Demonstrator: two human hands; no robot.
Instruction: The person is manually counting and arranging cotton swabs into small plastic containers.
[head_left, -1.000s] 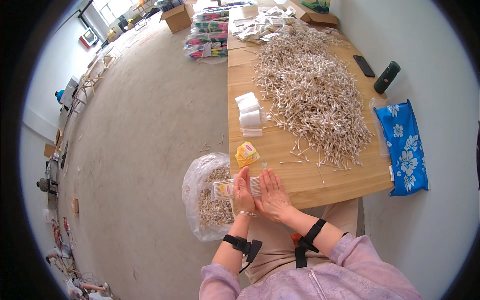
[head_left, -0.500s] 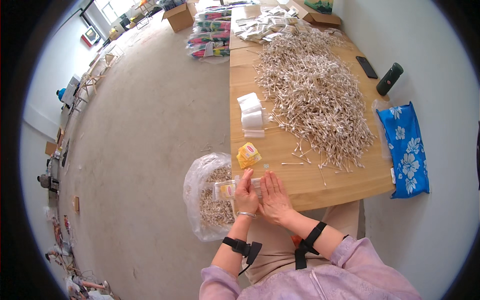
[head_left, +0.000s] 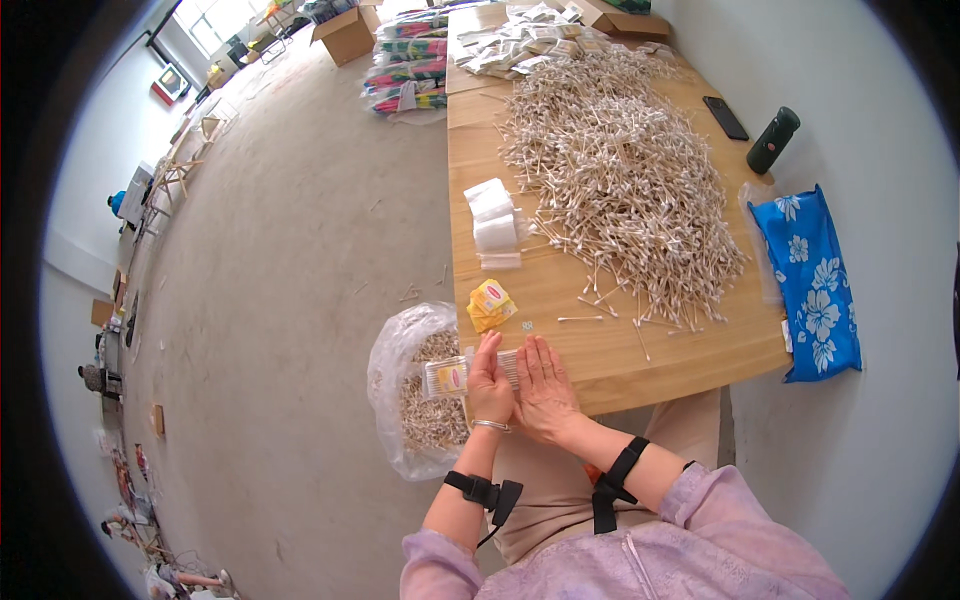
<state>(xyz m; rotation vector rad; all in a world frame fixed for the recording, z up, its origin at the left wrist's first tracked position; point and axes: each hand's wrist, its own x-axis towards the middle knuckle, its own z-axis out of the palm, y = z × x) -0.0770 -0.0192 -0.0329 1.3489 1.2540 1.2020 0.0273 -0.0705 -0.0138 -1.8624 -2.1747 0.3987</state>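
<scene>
A clear packet of cotton swabs (head_left: pixel 446 378) with a yellow label lies across the table's front left corner, its labelled end out past the edge. My left hand (head_left: pixel 488 388) stands on its side across the packet, fingers straight and together. Beside it my right hand (head_left: pixel 545 388) lies flat on the packet's other end, fingers stretched out. Part of the packet is hidden under both hands. Just beyond them are a small stack of yellow cards (head_left: pixel 491 305) and a tiny pale greenish piece (head_left: pixel 527 326).
A big heap of loose cotton swabs (head_left: pixel 630 170) covers much of the table (head_left: pixel 600 385). White plastic bags (head_left: pixel 493 228) lie at its left. A clear sack of swabs (head_left: pixel 385 400) stands on the floor. To the right are a blue flowered pack (head_left: pixel 815 290), dark bottle (head_left: pixel 773 140) and phone (head_left: pixel 725 118).
The view has shifted slightly. Both hands stay in nearly the same place on the packet.
</scene>
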